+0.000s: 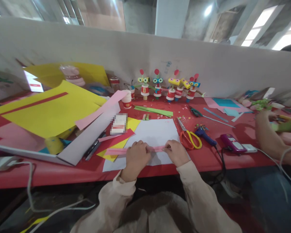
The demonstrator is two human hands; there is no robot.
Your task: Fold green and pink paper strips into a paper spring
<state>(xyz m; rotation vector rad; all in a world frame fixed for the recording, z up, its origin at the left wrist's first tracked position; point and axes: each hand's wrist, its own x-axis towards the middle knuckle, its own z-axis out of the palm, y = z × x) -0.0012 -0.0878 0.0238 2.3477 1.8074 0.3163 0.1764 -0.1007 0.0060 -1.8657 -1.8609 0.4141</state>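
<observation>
A narrow pink paper strip (116, 151) runs crosswise over a sheet of white paper (157, 130) in front of me. My left hand (138, 156) is closed on the strip near its middle, fingertips pressed on it. At the strip's right end, my right hand (176, 152) pinches it between thumb and fingers. The strip's left part sticks out past my left hand, over a yellow paper sheet (109, 155) and the white sheet. A red paper piece (126, 135) lies partly on the yellow one.
Scissors (191, 139), a blue glue gun (206, 136) and a purple power strip (230, 143) lie to the right. A white box (87, 139) with coloured paper stands left. Several paper-cup figures (157, 92) line the back. A co-worker's arm (269, 139) reaches in at far right.
</observation>
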